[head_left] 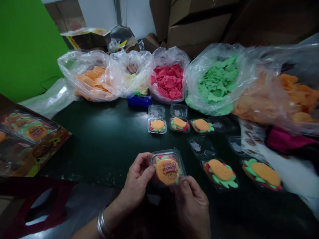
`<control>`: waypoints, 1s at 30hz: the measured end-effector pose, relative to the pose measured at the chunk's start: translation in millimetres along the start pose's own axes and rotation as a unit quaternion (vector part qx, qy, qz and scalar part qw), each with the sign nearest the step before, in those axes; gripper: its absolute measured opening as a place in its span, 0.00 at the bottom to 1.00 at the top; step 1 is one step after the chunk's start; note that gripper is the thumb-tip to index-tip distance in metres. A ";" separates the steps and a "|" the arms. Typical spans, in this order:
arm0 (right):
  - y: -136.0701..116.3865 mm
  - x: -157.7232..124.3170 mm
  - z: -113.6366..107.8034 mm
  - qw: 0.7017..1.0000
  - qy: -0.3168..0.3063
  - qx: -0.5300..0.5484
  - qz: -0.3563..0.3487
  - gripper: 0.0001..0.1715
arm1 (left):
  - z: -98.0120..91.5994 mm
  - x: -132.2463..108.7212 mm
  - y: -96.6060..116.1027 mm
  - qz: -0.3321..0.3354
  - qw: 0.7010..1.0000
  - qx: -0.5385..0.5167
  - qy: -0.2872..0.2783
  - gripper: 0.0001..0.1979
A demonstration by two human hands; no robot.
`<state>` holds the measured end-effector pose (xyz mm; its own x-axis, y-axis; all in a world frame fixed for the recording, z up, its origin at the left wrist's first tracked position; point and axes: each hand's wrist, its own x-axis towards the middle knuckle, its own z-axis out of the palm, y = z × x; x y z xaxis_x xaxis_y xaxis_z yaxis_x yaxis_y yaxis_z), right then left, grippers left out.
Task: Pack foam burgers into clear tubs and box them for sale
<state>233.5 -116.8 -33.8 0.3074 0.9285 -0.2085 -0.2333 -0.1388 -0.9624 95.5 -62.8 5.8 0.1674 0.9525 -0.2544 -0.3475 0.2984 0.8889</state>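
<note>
My left hand [137, 179] and my right hand [193, 202] together hold a small clear plastic clamshell [168, 168] above the dark table's near edge. Inside it lies a stacked gummy burger with an orange top and a printed label. The left fingers pinch its left rim; the right thumb presses its lower right corner. Several other clamshells lie beyond: filled ones [157, 125] in a row, two larger-looking filled ones at the right [220, 172], and empty ones [156, 111] among them.
Clear bags along the table's back hold orange pieces [93, 81], red pieces [169, 81], green pieces [219, 83] and more orange [296, 96]. A printed display box [30, 139] with packed clamshells sits at left. A blue tray [139, 99] and cardboard boxes stand behind.
</note>
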 end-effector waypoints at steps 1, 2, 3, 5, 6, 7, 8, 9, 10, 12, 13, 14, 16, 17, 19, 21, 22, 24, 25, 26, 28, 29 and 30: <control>-0.7 0.1 0.5 1.000 0.014 0.006 -0.004 0.19 | 1.0 -2.7 2.3 -0.002 1.000 0.003 -0.016 0.16; -1.3 0.1 1.2 0.999 0.032 0.014 -0.009 0.19 | 1.6 -5.1 4.3 -0.003 1.000 0.002 -0.029 0.17; -2.0 0.0 2.2 0.999 0.048 0.022 -0.014 0.19 | 1.8 -7.0 5.7 -0.004 0.999 -0.002 -0.040 0.19; -3.2 -1.1 4.7 0.998 0.055 0.035 -0.025 0.18 | 1.6 -9.2 6.1 -0.001 0.998 -0.012 -0.056 0.20; -3.6 -2.2 6.0 0.997 0.055 0.040 -0.028 0.17 | 1.1 -9.7 5.2 0.003 0.998 -0.018 -0.061 0.20; -3.7 -3.8 7.1 0.997 0.054 0.046 -0.029 0.17 | 0.4 -10.0 3.9 0.009 0.998 -0.023 -0.065 0.19; -3.6 -5.8 7.9 0.997 0.052 0.054 -0.029 0.17 | -0.7 -10.1 2.4 0.013 0.997 -0.026 -0.069 0.19; -3.4 -8.2 8.0 0.996 0.048 0.063 -0.029 0.17 | -2.3 -10.4 1.0 0.017 0.997 -0.027 -0.073 0.19; -3.1 -11.0 7.5 0.996 0.045 0.069 -0.026 0.18 | -4.6 -10.9 0.0 0.019 0.997 -0.026 -0.076 0.18; -3.2 -17.1 4.3 0.998 0.032 0.057 -0.010 0.19 | -11.4 -13.0 -0.4 0.017 0.996 -0.016 -0.082 0.18; -3.8 -20.2 1.9 0.999 0.018 0.041 0.003 0.19 | -15.9 -14.6 0.0 0.010 0.996 -0.009 -0.086 0.19; -4.9 -23.0 -0.6 1.000 -0.003 0.021 0.019 0.20 | -20.8 -16.5 0.8 0.000 0.996 -0.001 -0.091 0.19; -7.8 -27.4 -4.7 0.998 -0.048 0.003 0.047 0.18 | -30.8 -20.3 2.2 -0.019 0.995 0.007 -0.097 0.20; -9.4 -28.7 -5.7 0.996 -0.065 0.012 0.055 0.17 | -35.2 -21.9 2.4 -0.026 0.995 0.008 -0.098 0.20; -12.2 -29.8 -5.5 0.994 -0.082 0.048 0.061 0.13 | -41.5 -24.0 1.5 -0.035 0.994 0.002 -0.099 0.20; -13.7 -29.3 -3.4 0.992 -0.084 0.075 0.059 0.13 | -43.0 -24.9 -1.1 -0.042 0.995 -0.007 -0.093 0.20; -13.9 -28.6 -2.3 0.992 -0.081 0.077 0.057 0.13 | -42.0 -25.0 -2.8 -0.045 0.995 -0.013 -0.088 0.20; -13.1 -27.0 -0.6 0.994 -0.068 0.064 0.054 0.13 | -37.2 -24.8 -6.8 -0.049 0.996 -0.035 -0.072 0.22; -12.1 -26.1 0.0 0.995 -0.062 0.058 0.052 0.14 | -33.9 -24.6 -8.9 -0.050 0.996 -0.048 -0.062 0.23; -10.8 -25.0 0.4 0.996 -0.054 0.056 0.050 0.14 | -30.4 -24.3 -11.1 -0.052 0.995 -0.063 -0.048 0.24; -8.1 -22.6 0.9 0.997 -0.031 0.061 0.040 0.14 | -23.6 -23.7 -15.1 -0.060 0.994 -0.087 -0.015 0.23; -7.0 -21.4 0.9 0.997 -0.017 0.063 0.032 0.14 | -20.6 -23.7 -16.5 -0.067 0.993 -0.093 0.002 0.21; -6.4 -20.1 0.7 0.998 -0.001 0.063 0.022 0.14 | -18.0 -23.9 -17.2 -0.072 0.993 -0.089 0.012 0.18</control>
<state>228.1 -134.3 -23.3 0.2919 0.9232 -0.2501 -0.3602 -0.1362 -0.9229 80.9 -89.6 -10.3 0.2069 0.8996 -0.3847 -0.4793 0.4359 0.7617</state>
